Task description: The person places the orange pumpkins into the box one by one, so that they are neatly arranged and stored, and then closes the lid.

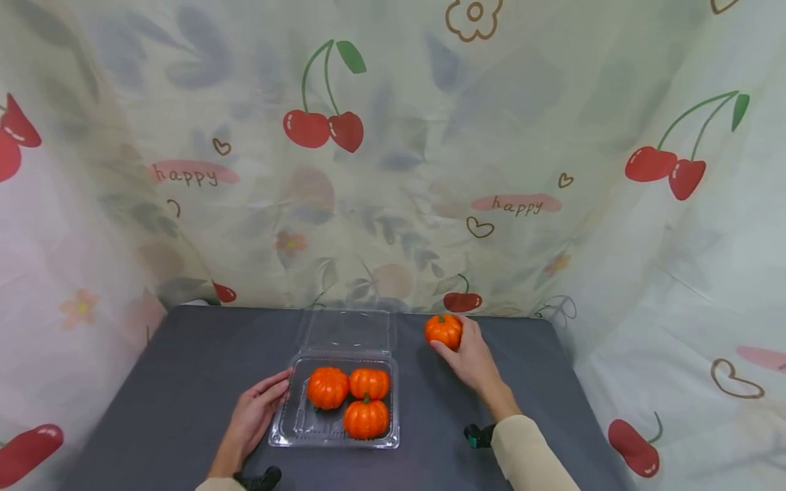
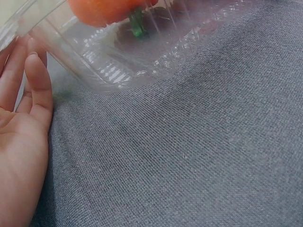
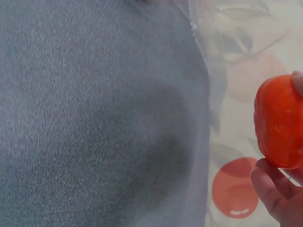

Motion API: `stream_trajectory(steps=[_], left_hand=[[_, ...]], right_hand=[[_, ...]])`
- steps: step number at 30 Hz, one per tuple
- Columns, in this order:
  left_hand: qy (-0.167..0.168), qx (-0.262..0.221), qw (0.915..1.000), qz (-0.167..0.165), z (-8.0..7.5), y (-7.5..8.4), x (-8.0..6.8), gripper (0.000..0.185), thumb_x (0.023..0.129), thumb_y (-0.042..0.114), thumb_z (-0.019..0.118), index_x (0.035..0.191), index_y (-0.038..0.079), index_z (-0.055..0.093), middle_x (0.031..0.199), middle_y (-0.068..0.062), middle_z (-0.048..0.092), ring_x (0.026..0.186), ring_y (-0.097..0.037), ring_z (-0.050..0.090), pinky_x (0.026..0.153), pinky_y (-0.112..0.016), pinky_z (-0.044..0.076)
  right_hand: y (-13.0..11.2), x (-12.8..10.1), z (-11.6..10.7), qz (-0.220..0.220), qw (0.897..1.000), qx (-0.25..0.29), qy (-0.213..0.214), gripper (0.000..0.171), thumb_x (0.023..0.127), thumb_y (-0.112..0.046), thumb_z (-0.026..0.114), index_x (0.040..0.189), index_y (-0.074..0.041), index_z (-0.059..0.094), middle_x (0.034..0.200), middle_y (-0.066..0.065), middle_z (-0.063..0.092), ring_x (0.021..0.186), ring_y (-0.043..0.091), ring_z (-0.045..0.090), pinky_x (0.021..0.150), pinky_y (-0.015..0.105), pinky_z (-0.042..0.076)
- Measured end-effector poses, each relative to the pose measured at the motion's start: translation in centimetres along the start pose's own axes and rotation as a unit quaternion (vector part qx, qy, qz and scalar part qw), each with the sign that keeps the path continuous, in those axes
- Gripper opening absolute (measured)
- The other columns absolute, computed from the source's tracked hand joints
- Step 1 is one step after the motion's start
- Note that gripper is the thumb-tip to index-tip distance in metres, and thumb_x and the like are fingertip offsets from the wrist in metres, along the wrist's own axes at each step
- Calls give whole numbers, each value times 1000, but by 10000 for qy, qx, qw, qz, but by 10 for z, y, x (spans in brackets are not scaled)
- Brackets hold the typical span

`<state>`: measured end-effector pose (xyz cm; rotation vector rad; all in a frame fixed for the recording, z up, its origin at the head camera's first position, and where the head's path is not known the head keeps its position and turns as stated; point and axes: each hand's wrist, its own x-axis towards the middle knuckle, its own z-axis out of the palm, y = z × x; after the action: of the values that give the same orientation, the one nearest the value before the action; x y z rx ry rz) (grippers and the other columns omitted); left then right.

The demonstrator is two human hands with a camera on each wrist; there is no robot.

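Observation:
A clear plastic clamshell box (image 1: 334,436) lies on the table with its lid (image 1: 346,332) folded back. Three small orange pumpkins sit inside: one at the left (image 1: 327,388), one at the back right (image 1: 370,384) and one at the front right (image 1: 366,419). My left hand (image 1: 253,411) rests its fairly straight fingers against the box's left wall, as the left wrist view also shows. To the right of the lid, my right hand (image 1: 471,358) grips another orange pumpkin (image 3: 279,123) between thumb and fingers, raised above the table.
The dark grey cloth-covered table (image 1: 202,368) ends at a printed curtain (image 1: 393,204) behind it, with more curtain on both sides. Black straps with small devices (image 1: 479,436) circle both wrists. The box's front left corner holds no pumpkin.

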<state>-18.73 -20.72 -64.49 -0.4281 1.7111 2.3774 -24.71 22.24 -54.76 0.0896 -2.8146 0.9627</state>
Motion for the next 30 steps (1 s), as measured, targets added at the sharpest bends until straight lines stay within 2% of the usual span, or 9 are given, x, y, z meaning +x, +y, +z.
stream_trajectory(steps=[6, 10, 13, 18, 25, 30], left_hand=[[-25, -1, 10000, -8, -1, 2, 0, 53, 84, 22, 72, 133, 9, 57, 114, 18, 69, 108, 1, 62, 87, -19, 53], [-56, -19, 10000, -29, -1, 3, 0, 54, 85, 22, 72, 134, 9, 56, 115, 18, 69, 110, 1, 62, 88, -19, 53], [-34, -41, 10000, -83, -1, 3, 0, 56, 83, 23, 73, 134, 10, 56, 115, 18, 68, 110, 1, 61, 89, -19, 53], [-30, -70, 9999, -77, 0, 3, 1, 56, 82, 23, 74, 134, 9, 56, 116, 16, 69, 110, 0, 61, 90, -19, 52], [43, -40, 9998, -163, 1, 2, 1, 58, 81, 24, 75, 134, 11, 56, 115, 17, 69, 110, 1, 62, 90, -20, 53], [95, -93, 9996, -255, 1, 2, 0, 59, 80, 25, 76, 134, 11, 56, 115, 16, 69, 110, 0, 62, 90, -20, 53]], right_hand=[[-10, -3, -1, -380, 9991, 113, 132, 78, 82, -63, 61, 141, -19, 36, 132, 5, 48, 101, 22, 55, 87, 40, 51], [-18, -5, -2, -603, 9974, 254, 316, 74, 83, -65, 59, 138, -19, 42, 129, 2, 52, 95, 18, 55, 77, 33, 51], [-24, -7, -3, -631, 9968, 310, 373, 72, 83, -66, 56, 136, -18, 46, 126, 1, 53, 92, 17, 54, 72, 28, 50], [-34, -11, -3, -691, 9970, 132, 326, 70, 84, -69, 52, 133, -20, 48, 124, 0, 53, 91, 16, 54, 71, 26, 50], [-41, -15, 0, -1169, 9923, 211, 363, 52, 88, -60, 55, 130, -31, 51, 123, -4, 54, 92, 12, 54, 70, 24, 49], [-45, -18, 3, -1260, 9910, 409, 202, 44, 88, -58, 57, 125, -35, 54, 120, -3, 53, 90, 10, 52, 69, 21, 48]])
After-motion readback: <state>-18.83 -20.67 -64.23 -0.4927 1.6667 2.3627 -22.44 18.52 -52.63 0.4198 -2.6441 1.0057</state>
